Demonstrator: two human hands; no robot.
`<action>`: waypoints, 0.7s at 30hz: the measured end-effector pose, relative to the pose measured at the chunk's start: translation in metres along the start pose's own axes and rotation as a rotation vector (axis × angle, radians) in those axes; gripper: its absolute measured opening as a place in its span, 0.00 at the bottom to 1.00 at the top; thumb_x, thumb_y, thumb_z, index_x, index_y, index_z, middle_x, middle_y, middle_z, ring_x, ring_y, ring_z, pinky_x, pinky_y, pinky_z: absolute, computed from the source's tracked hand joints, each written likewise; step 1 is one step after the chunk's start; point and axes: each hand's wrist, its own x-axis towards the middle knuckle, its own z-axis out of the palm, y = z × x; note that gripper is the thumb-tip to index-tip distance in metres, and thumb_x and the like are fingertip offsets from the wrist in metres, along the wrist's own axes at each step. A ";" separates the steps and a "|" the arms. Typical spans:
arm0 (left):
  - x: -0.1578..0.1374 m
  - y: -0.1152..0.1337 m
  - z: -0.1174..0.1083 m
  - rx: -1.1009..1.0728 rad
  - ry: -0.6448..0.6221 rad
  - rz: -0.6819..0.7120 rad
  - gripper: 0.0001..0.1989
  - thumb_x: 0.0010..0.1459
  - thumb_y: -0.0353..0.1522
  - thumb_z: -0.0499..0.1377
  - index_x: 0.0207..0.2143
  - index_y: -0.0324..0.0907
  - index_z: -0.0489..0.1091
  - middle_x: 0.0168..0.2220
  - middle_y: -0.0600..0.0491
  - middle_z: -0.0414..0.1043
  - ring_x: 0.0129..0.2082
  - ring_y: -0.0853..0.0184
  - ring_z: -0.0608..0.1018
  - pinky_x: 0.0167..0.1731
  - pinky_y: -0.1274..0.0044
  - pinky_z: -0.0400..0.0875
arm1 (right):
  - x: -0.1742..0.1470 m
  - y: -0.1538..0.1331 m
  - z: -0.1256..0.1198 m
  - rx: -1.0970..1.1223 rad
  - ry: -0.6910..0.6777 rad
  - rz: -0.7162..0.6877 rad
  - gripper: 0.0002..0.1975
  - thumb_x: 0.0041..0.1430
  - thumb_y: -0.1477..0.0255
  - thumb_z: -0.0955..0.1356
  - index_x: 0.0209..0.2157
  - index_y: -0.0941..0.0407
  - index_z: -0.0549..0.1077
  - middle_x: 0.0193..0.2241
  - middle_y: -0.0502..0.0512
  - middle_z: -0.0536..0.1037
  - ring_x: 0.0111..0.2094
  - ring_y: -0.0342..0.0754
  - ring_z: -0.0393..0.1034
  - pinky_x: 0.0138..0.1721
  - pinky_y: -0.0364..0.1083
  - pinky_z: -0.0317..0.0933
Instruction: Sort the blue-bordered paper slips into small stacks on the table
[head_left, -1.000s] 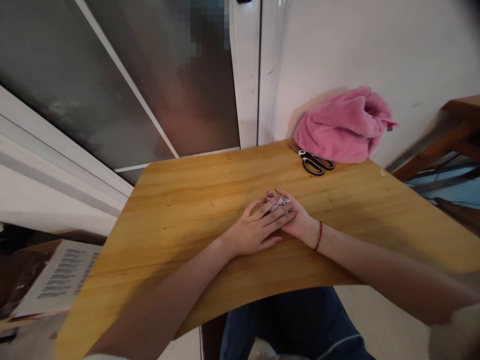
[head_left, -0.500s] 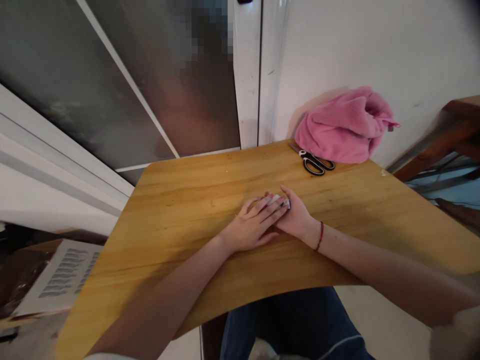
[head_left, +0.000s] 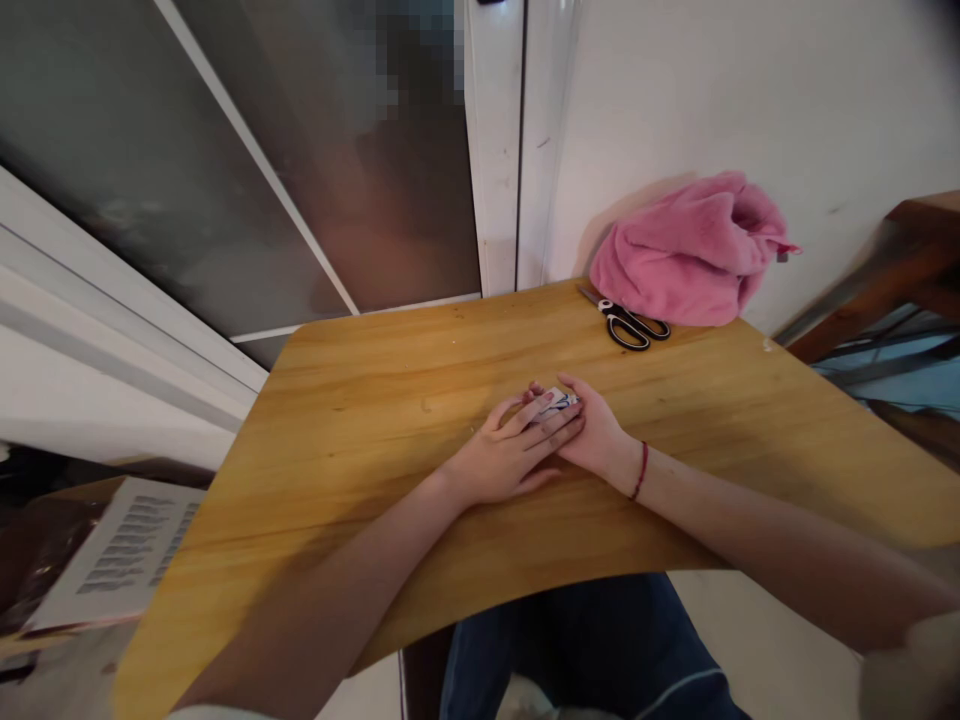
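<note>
My left hand (head_left: 510,455) lies palm down across my right hand, its fingers stretched out and slightly spread. Under those fingers shows a small flat white thing with dark blue markings (head_left: 556,400); its kind cannot be made out. My right hand (head_left: 594,432) is turned palm up and cupped round this thing, with its fingertips curling up at the far left side. Most of the right fingers are hidden beneath the left hand. Both hands rest low over the wooden table (head_left: 375,400), near its middle.
Black-handled scissors (head_left: 628,325) lie at the back right, touching a bunched pink plush cloth (head_left: 686,255) against the wall. Glass panels (head_left: 300,200) stand behind the table. A box with printed white paper (head_left: 124,550) is on the lower left, dark wooden furniture (head_left: 862,290) on the right.
My left fingers have shifted slightly right and toward me over my right palm, so more of the white-and-blue thing shows. The scissors and pink cloth have stayed put.
</note>
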 end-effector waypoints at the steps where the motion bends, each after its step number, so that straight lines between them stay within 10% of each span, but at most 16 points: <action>1: 0.000 0.000 -0.001 -0.002 -0.004 0.014 0.27 0.67 0.43 0.42 0.65 0.45 0.51 0.67 0.58 0.50 0.66 0.61 0.51 0.63 0.66 0.44 | -0.001 0.000 0.000 -0.003 0.004 0.000 0.12 0.63 0.68 0.59 0.34 0.60 0.70 0.23 0.56 0.77 0.28 0.46 0.75 0.32 0.42 0.72; 21: -0.001 0.001 0.000 0.056 0.083 -0.002 0.28 0.66 0.43 0.46 0.65 0.47 0.50 0.66 0.56 0.52 0.65 0.61 0.54 0.63 0.66 0.44 | 0.000 0.000 -0.003 -0.062 -0.078 0.112 0.16 0.64 0.66 0.57 0.35 0.60 0.72 0.26 0.55 0.79 0.34 0.46 0.76 0.40 0.44 0.70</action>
